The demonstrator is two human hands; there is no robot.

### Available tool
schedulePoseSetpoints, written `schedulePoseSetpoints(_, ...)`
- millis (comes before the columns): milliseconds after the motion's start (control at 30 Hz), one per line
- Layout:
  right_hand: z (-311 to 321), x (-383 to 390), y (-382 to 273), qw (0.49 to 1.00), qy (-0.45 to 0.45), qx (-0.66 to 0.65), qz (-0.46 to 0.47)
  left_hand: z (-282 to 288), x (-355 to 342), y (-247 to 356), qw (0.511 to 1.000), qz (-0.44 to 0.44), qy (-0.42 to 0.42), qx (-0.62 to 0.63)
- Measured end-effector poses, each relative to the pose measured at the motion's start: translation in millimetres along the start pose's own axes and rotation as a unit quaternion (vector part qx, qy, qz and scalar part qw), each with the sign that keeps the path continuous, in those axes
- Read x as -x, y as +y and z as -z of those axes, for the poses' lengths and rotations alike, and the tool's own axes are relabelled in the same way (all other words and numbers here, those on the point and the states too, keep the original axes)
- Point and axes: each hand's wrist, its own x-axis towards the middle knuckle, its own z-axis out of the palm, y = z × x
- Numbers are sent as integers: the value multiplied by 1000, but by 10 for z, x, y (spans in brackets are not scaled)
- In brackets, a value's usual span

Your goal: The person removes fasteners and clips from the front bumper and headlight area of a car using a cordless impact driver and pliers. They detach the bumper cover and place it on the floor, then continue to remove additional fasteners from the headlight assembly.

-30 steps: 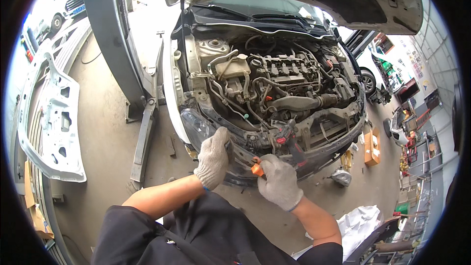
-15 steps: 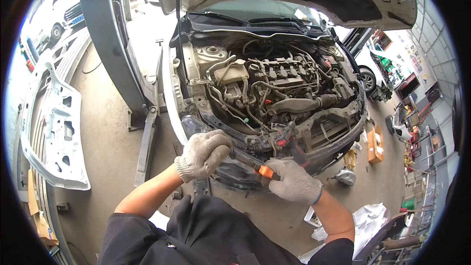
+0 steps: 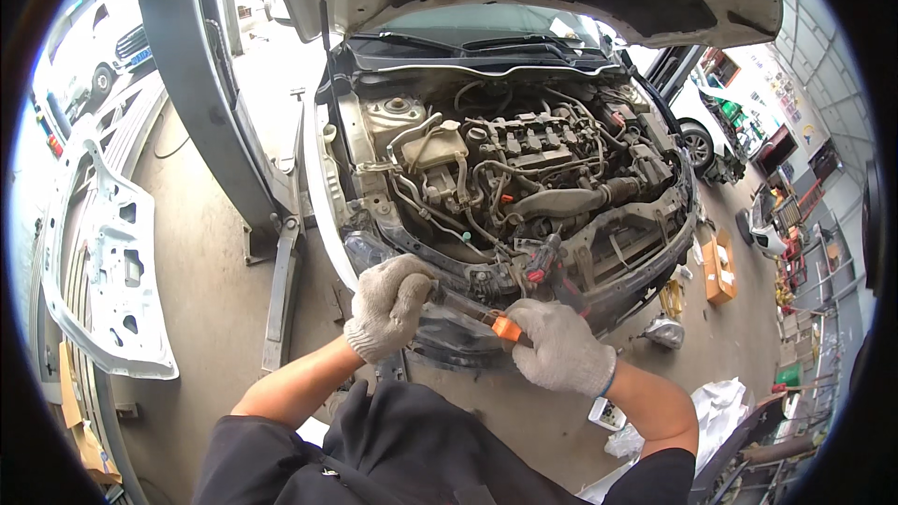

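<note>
L hand [image 3: 390,309], in a pale knit glove, was curled up w/ thumb on top, by the look of it around the left end of a dark strip [image 3: 460,306], tho the very end was hidden in the glove. R hand [image 3: 561,346], gloved likewise, gripped the orange piece [image 3: 507,328] at the strip's right end, fingers wrapped over its right part. So strip + orange piece sat btwn the hands, above the near edge of the car's dark front section [image 3: 454,341]; prob. held at both ends to keep it steady. Gloves prob. worn b/c of grimy parts & edges

Bonnet [image 3: 561,0] stood raised at the far side, w/ a thin prop rod [image 3: 326,33] under its left part, prob. to keep it up & leave the engine [image 3: 538,142] open to reach. Red-and-black power tool [image 3: 540,271] rested on the car's front, just far of R hand, prob. parked there for easy grabbing. Headlight unit [image 3: 664,332] lay on the floor to the right, near a cardboard box [image 3: 718,271], prob. put aside. White body panel [image 3: 120,271] stood far left, well apart from the car, beyond the lift post [image 3: 192,84]
</note>
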Motion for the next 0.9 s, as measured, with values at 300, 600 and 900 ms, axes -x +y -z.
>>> schedulePoseSetpoints(300, 19, -79, 6, 982, 60, 179, 24, -96, -45, -11, 996, 61, 38, -57)
schedulePoseSetpoints(600, 133, -248, 292, 907, 116, 372, 161, -51, -275, -54, 843, 457, -184, 215)
schedulePoseSetpoints(900, -86, -130, 304, 996, -10, 62, 69, -71, -220, -222, 744, 523, -273, 313)
